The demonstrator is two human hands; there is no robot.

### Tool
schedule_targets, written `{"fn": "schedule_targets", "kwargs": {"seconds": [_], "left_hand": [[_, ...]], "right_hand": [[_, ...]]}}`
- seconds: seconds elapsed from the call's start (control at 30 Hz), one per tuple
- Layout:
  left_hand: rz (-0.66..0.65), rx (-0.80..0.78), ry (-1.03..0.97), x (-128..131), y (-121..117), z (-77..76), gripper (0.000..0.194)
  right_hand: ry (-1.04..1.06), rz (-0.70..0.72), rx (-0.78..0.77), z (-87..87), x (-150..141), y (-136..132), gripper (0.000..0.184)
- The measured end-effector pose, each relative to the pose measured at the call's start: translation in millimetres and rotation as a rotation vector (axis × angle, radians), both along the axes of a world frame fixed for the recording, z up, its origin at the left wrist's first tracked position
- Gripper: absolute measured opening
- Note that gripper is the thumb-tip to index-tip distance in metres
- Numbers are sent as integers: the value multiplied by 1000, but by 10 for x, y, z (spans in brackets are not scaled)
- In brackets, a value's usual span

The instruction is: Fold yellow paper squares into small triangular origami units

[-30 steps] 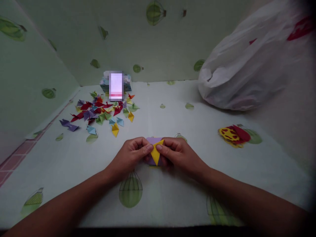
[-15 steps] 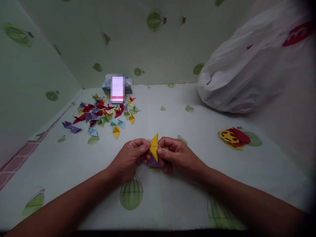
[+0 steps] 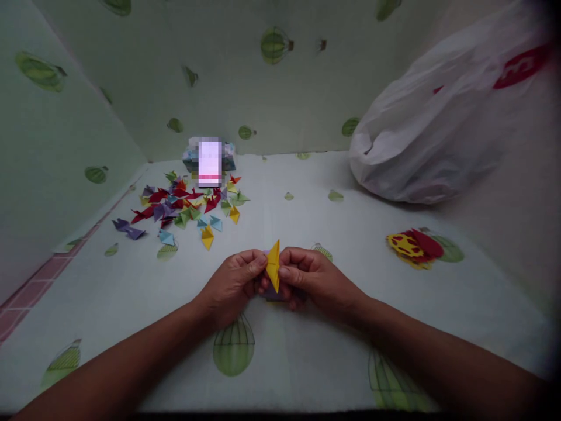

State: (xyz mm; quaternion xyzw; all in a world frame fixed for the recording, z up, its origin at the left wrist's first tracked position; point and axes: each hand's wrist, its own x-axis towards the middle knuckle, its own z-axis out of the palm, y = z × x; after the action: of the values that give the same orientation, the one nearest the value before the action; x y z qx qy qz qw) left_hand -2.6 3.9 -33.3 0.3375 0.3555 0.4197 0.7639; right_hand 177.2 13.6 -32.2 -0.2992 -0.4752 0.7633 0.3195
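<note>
A small folded yellow paper piece (image 3: pixel 273 264) stands on edge between both hands, pinched from either side. My left hand (image 3: pixel 234 282) grips it with thumb and forefinger, and my right hand (image 3: pixel 313 277) does the same from the right. Beneath the hands lies a bit of purple paper (image 3: pixel 272 293), mostly hidden by the fingers. Both hands hover just above the pale cloth with green balloon prints (image 3: pixel 280 351).
A heap of several folded paper pieces in red, purple, green, blue and yellow (image 3: pixel 184 204) lies at the back left, in front of a small box (image 3: pixel 209 158). A white plastic bag (image 3: pixel 438 134) fills the back right. A yellow and red patterned piece (image 3: pixel 414 245) lies at the right.
The yellow piece went from a flat triangle facing up to folded narrow and standing on edge between my fingers. My hands closed together slightly; the purple paper is more hidden.
</note>
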Motion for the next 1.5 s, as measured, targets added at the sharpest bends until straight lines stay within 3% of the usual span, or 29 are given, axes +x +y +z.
{"fn": "schedule_targets", "kwargs": {"seconds": [0.37,0.9,1.2,1.37,1.5], "left_hand": [[84,70,80,-5,-4,4,25],[-45,28,-7,-2,4,-19,28],[7,46,41,-10,7,-26,25],[47,62,120,0,-11,15,28],[114,239,336,-13,-30,71,24]], "right_hand": [[6,-10,29,-4,6,-2,25],[69,16,13,-5,-5,-8,25],[31,12,43,2,8,-8,23],[-43,0,92,52,18,-15,22],[-121,-45,178,108,7,-22,16]]}}
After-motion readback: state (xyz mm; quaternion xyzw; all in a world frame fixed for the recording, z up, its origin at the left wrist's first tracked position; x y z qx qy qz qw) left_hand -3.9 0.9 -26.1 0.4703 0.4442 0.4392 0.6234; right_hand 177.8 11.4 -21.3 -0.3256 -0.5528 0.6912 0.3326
